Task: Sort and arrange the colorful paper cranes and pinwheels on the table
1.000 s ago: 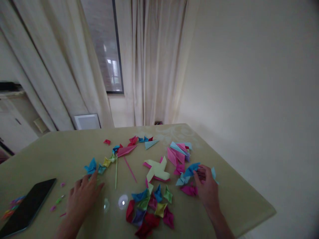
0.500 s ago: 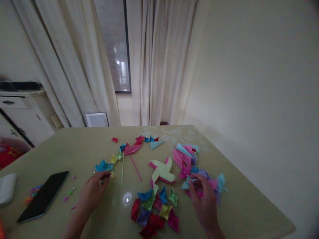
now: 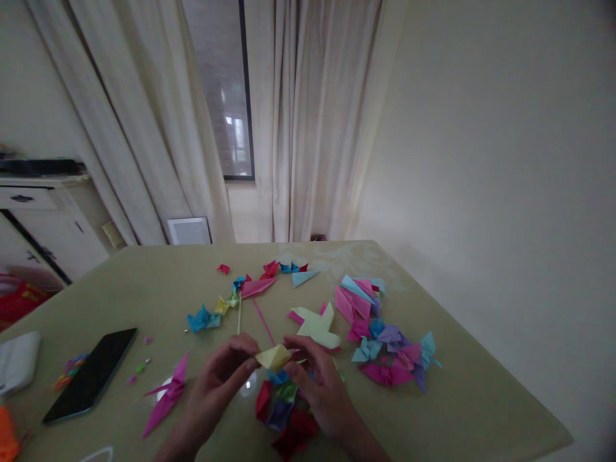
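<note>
A small folded piece of yellow paper (image 3: 273,358) is held up between my two hands, over the near middle of the table. My left hand (image 3: 226,372) pinches its left end with thumb and fingertips. From the other side my right hand (image 3: 315,378) grips its right end the same way. Under the hands lies a pile of coloured folded paper pieces (image 3: 280,414), partly hidden by my right hand. Just beyond is a pale green and pink paper pinwheel (image 3: 317,326). To the left of my left wrist rests a magenta paper crane (image 3: 168,396).
A black phone (image 3: 91,375) and a white case (image 3: 19,359) are at the left. Paper cranes (image 3: 394,340) cluster at the right, below folded pink and blue papers (image 3: 356,298). A blue folded piece (image 3: 203,319) and a pink stick (image 3: 262,321) lie farther back. Tiny beads sit near the phone.
My left hand has come right from beside the blue piece, bringing the yellow paper. My right hand has left the crane cluster and met it at the middle. The magenta crane is now uncovered.
</note>
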Available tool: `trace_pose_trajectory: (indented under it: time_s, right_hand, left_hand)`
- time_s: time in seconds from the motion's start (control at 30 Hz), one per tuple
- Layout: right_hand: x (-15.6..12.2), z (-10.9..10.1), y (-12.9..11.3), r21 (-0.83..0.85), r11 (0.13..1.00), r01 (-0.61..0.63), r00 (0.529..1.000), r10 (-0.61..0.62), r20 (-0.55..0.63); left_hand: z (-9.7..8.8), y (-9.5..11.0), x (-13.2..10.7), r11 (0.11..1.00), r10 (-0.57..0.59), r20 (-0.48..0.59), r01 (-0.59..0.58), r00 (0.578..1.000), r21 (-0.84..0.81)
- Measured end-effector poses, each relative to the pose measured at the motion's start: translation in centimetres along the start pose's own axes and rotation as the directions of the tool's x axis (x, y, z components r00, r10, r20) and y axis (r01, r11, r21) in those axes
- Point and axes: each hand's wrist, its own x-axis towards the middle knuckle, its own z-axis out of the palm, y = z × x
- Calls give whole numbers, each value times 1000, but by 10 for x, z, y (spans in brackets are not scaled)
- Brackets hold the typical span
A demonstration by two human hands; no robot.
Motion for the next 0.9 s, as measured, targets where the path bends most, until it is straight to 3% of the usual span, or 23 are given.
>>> trace_pose_trajectory:
  time_s: [0.1, 0.23, 0.33, 0.43, 0.5, 0.57, 0.63, 0.7, 0.8, 0.9]
  right_hand:
    - [5, 4, -2, 192, 980, -55, 998, 46, 52]
    - [0, -1, -6, 215, 974, 75, 996, -84, 32]
    - [-10, -8, -6, 98, 979, 177, 982, -183, 54]
    - [-17, -15, 1, -151, 955, 256, 967, -254, 38]
    - [-20, -20, 11, -337, 891, 304, 949, -315, 25]
    - [-20, -23, 21, -473, 813, 338, 931, -363, 41]
    - [-21, -26, 31, -550, 753, 361, 919, -387, 74]
    - [-21, -26, 39, -586, 723, 367, 918, -384, 100]
    - [-21, -26, 45, -615, 705, 354, 925, -362, 117]
    - [-22, -26, 47, -639, 687, 346, 925, -364, 110]
  left_hand:
    - [12, 8, -3, 999, 31, 70, -29, 997, -31]
    - [17, 11, -7, 999, 39, 80, -38, 996, -14]
    - [13, 4, -14, 997, 8, 55, -12, 998, 73]
    - [-5, -13, -24, 955, -9, -118, 44, 993, 293]
    - [-23, -28, -32, 860, 16, -272, 125, 962, 494]
    - [-41, -44, -40, 726, 64, -360, 204, 931, 657]
    - [-55, -58, -49, 613, 81, -361, 240, 929, 753]
    - [-62, -71, -57, 567, 29, -321, 249, 947, 785]
    - [-64, -84, -65, 575, -46, -297, 268, 954, 773]
    - [-63, -88, -66, 628, -19, -325, 264, 946, 732]
